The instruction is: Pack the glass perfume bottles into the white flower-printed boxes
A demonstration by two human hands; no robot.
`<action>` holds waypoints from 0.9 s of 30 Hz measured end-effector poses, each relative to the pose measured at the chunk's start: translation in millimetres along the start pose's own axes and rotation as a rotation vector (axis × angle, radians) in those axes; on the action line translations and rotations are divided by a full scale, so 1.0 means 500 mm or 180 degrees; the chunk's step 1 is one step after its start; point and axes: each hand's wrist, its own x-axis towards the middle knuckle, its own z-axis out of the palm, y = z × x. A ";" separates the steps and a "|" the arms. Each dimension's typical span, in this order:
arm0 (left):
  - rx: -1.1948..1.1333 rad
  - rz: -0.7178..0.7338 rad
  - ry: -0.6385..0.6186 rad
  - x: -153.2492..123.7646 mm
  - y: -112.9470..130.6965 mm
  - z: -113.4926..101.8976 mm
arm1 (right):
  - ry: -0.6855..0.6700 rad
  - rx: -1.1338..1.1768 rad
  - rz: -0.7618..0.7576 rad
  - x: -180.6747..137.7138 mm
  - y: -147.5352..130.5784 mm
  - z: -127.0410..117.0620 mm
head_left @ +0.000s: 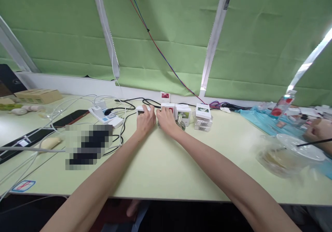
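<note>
Both my arms stretch to the far side of the pale green table (166,169). My left hand (145,121) is curled over a small white box (140,110). Right beside it, my right hand (166,121) has its fingers closed on a white box with a red picture (168,108). The two hands almost touch. Just to the right stand a white box with a green picture (183,114) and a small glass bottle (181,121). Further right is a stack of white boxes (203,119). A small red-pictured box (165,96) leans against the wall behind.
A white power strip (105,116) with tangled cables lies to the left, beside a dark phone (69,119) and a cardboard box (38,95). At the right are a clear lidded container (290,154), a water bottle (284,104), blue plastic (255,118) and another person's hand (320,131).
</note>
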 end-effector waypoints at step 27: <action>-0.1694 -0.1145 0.1030 -0.020 -0.050 -0.003 | 0.0278 0.0399 -0.0260 -0.055 0.013 0.038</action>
